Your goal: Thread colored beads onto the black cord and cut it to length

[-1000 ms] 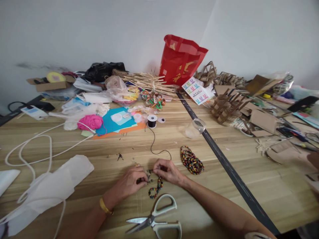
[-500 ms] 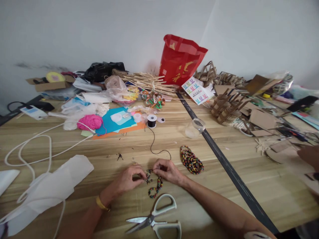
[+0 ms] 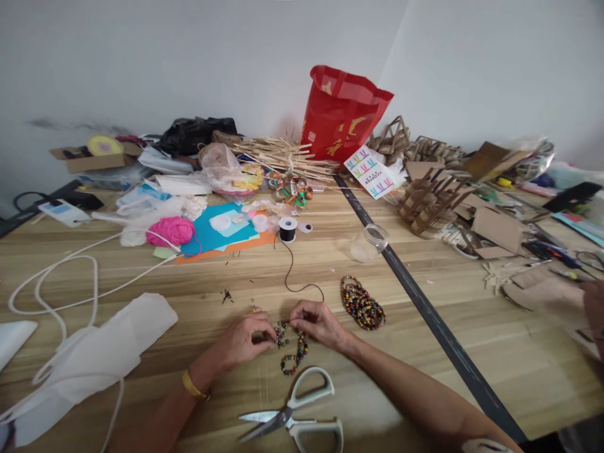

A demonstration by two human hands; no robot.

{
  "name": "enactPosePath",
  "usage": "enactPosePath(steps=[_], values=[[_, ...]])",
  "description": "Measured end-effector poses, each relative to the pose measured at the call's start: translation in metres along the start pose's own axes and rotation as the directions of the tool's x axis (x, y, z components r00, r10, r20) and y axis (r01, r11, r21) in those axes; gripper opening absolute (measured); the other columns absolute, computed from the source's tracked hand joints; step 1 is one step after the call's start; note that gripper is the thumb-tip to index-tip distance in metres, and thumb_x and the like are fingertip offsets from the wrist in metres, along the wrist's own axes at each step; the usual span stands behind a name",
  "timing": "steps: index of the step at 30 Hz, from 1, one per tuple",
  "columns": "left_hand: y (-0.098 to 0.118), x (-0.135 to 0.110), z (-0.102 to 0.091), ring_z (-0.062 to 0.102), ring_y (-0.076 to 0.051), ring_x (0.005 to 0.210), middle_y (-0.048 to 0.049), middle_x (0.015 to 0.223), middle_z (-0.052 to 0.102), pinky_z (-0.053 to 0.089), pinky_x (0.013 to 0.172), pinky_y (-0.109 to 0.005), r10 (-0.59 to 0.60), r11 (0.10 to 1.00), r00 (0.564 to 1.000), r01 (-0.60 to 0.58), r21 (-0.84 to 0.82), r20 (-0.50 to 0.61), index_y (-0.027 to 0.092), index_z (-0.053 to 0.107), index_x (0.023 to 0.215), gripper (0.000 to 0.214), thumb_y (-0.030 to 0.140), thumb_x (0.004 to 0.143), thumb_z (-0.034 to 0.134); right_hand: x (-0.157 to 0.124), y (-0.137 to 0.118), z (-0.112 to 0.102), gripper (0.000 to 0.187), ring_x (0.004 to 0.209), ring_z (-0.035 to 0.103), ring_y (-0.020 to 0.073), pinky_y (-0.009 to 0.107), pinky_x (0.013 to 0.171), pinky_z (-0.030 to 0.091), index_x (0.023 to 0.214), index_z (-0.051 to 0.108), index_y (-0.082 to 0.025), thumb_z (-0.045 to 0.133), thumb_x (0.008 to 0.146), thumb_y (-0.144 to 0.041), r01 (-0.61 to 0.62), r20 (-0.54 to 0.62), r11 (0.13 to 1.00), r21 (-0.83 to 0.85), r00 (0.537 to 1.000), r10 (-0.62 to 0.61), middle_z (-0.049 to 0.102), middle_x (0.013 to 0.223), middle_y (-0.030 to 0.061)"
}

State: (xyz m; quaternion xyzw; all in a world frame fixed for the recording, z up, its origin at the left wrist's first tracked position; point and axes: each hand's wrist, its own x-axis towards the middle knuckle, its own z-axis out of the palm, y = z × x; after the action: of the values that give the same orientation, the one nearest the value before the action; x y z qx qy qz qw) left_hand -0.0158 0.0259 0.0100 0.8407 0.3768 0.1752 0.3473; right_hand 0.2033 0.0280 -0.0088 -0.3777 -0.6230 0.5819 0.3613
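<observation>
My right hand (image 3: 318, 324) pinches the end of a thin black cord (image 3: 293, 289), which runs back to a black-and-white spool (image 3: 287, 230). Below its fingertips hangs or lies a short string of colourful beads (image 3: 290, 367), curled on the table. My left hand (image 3: 245, 338), with a yellow bangle at its wrist, has thumb and forefinger together at the edge of several loose dark beads (image 3: 283, 341). Whatever sits between those fingertips is too small to make out. Open scissors (image 3: 285, 417) with pale handles lie nearer to me. A coil of finished-looking bead strands (image 3: 362, 303) rests right of my right hand.
A clear jar (image 3: 369, 243) lies beside a dark strip (image 3: 438, 327) across the table. Pink yarn (image 3: 170, 231), coloured paper, a red bag (image 3: 344, 116) and small woven baskets (image 3: 425, 204) crowd the back. White cable loops at left. Another person's hand (image 3: 593, 308) shows at far right.
My hands stay almost in place, with only a slight shift of the left fingers by the loose beads. At far right, the other person's hand has moved.
</observation>
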Motion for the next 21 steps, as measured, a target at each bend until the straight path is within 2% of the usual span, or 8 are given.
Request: enactPosePath(steps=[9,21], values=[[0.009,-0.0014,0.0059,0.058,-0.019,0.077,-0.0047,0.076,0.064,0.042,0.074,-0.03,-0.002,0.985,1.0,-0.001,0.173,0.018,0.016,0.068,0.073,0.007,0.013,0.078,0.065,0.0,-0.0036,-0.0001,0.034,0.051,0.044,0.0082,0.02,0.049,0.035,0.074,0.058,-0.013,0.063,0.078,-0.047,0.021,0.008,0.999,-0.039,1.0,-0.021,0.051,0.06,-0.0015],[0.0078,-0.0023,0.0084,0.057,-0.017,0.075,-0.0025,0.074,0.061,0.042,0.076,-0.029,0.059,0.969,0.998,-0.056,0.242,-0.004,0.017,0.067,0.074,0.009,0.013,0.081,0.062,-0.0005,-0.0036,-0.0011,0.033,0.053,0.04,0.0081,0.02,0.049,0.032,0.074,0.059,-0.012,0.062,0.079,-0.045,0.037,0.013,0.994,-0.105,0.999,-0.036,0.05,0.062,-0.0009]])
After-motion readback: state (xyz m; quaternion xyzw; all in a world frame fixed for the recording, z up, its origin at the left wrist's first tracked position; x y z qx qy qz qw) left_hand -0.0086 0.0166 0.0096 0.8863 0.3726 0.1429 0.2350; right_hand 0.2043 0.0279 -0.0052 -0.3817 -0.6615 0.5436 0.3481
